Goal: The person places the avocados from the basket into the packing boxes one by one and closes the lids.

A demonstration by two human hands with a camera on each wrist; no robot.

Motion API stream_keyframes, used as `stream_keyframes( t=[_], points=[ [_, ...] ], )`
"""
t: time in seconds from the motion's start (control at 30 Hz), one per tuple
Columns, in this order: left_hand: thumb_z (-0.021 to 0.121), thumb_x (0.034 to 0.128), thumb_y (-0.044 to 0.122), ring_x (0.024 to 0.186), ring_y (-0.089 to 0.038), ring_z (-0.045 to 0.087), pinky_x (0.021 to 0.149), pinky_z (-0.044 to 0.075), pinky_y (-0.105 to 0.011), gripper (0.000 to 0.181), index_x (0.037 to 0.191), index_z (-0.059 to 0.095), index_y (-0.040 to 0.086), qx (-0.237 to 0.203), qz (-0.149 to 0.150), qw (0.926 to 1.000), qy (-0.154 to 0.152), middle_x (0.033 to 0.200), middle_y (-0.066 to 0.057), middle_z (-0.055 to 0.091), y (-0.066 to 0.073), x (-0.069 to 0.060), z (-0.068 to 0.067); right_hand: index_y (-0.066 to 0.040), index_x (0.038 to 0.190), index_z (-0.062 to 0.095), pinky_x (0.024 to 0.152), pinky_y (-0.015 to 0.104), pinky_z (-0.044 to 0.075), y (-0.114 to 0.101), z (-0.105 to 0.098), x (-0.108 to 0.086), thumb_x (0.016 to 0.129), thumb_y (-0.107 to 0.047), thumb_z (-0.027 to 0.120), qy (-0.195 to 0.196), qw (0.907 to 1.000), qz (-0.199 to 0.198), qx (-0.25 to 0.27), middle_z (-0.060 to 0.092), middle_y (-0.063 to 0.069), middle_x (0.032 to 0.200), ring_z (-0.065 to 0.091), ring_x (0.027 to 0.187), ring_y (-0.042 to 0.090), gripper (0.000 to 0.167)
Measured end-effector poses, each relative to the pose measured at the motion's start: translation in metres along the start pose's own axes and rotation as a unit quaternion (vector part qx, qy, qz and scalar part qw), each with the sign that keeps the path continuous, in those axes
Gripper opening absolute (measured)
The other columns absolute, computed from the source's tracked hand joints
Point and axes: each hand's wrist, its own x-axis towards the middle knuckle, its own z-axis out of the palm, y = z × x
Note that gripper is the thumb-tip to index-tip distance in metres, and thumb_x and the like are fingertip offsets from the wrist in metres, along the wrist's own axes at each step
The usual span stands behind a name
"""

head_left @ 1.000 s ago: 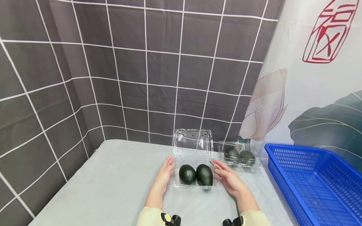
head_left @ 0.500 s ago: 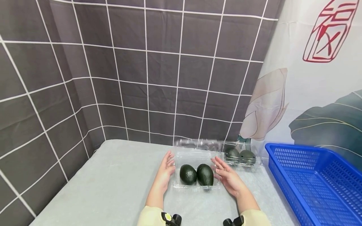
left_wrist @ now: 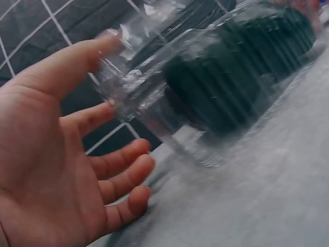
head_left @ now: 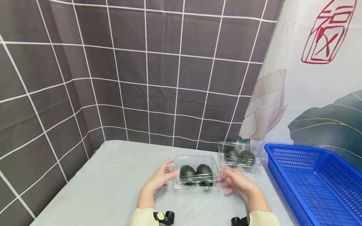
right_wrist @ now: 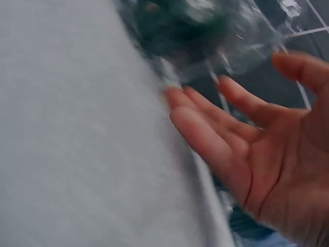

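Observation:
A clear plastic clamshell box (head_left: 195, 187) sits on the table in front of me, its lid folded down over two dark green avocados (head_left: 187, 172). At its left end is my left hand (head_left: 158, 179); thumb and index fingertip touch or nearly touch the box's corner, and the other fingers are loosely bent beside it. My right hand (head_left: 238, 182) is by the right end with fingers spread and relaxed. The right wrist view is blurred, but a small gap shows between the right fingertips (right_wrist: 177, 98) and the box. Whether the lid is latched cannot be told.
Behind and to the right stands another clear box (head_left: 239, 161) with two avocados in it. A blue plastic basket (head_left: 304, 188) is at the far right. The grey cloth-covered table (head_left: 121, 182) meets a tile-patterned curtain (head_left: 158, 78) at the back.
The box's lid, upright a second ago, has swung forward and down over the avocados. My left hand has turned, its thumb toward the box; my right hand has shifted slightly right and lower.

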Motion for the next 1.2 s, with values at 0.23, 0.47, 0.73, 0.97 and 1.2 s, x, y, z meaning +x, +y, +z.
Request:
stream_keyframes(
  t=[0.23,0.47,0.73,0.97,1.2],
  points=[
    [0.062,0.0859,0.039,0.051,-0.011,0.047,0.043,0.040,-0.019,0.058,0.120,0.039,-0.002,0.034,-0.080,0.9956,-0.034,0.080,-0.007,0.057,0.012,-0.014,-0.005,0.001,0.101,0.050,0.045,0.022,0.049,0.001,-0.009,-0.006,0.100,-0.041,0.020,-0.215,0.9742,0.056,0.037,0.066,0.011,0.082,0.064,0.065,0.018,0.052],
    [0.042,0.0877,0.062,0.040,-0.010,0.051,0.035,0.039,-0.018,0.060,0.068,0.054,0.006,0.031,-0.135,0.9822,-0.127,0.054,-0.005,0.057,0.015,-0.022,-0.006,-0.001,0.091,0.059,0.041,0.019,0.047,0.005,-0.001,-0.002,0.101,-0.036,0.025,-0.254,0.9656,0.046,0.031,0.066,0.005,0.068,0.064,0.057,0.014,0.049],
    [0.048,0.0909,0.049,0.050,-0.012,0.060,0.040,0.046,-0.020,0.046,0.072,0.055,0.007,-0.029,-0.107,0.9794,-0.169,0.062,-0.006,0.062,0.002,-0.016,-0.007,-0.009,0.080,0.062,0.042,0.018,0.047,0.008,0.003,0.002,0.100,-0.022,0.033,-0.252,0.9653,-0.014,0.066,0.061,-0.004,0.056,0.058,0.047,0.004,0.038],
    [0.052,0.0909,0.041,0.051,-0.011,0.060,0.041,0.047,-0.020,0.039,0.070,0.053,0.009,-0.052,-0.091,0.9813,-0.162,0.061,-0.005,0.061,0.000,-0.011,-0.005,-0.013,0.082,0.064,0.043,0.014,0.045,0.014,0.001,0.006,0.101,-0.013,0.031,-0.248,0.9600,-0.084,0.101,0.060,-0.009,0.057,0.056,0.046,0.000,0.038],
    [0.054,0.0897,0.041,0.051,-0.011,0.060,0.042,0.047,-0.020,0.039,0.068,0.053,0.009,-0.060,-0.085,0.9838,-0.146,0.060,-0.004,0.060,-0.001,-0.008,-0.004,-0.015,0.083,0.063,0.044,0.013,0.044,0.020,0.002,0.010,0.098,-0.006,0.034,-0.238,0.9537,-0.131,0.129,0.060,-0.011,0.058,0.055,0.046,-0.001,0.035]
  ],
)
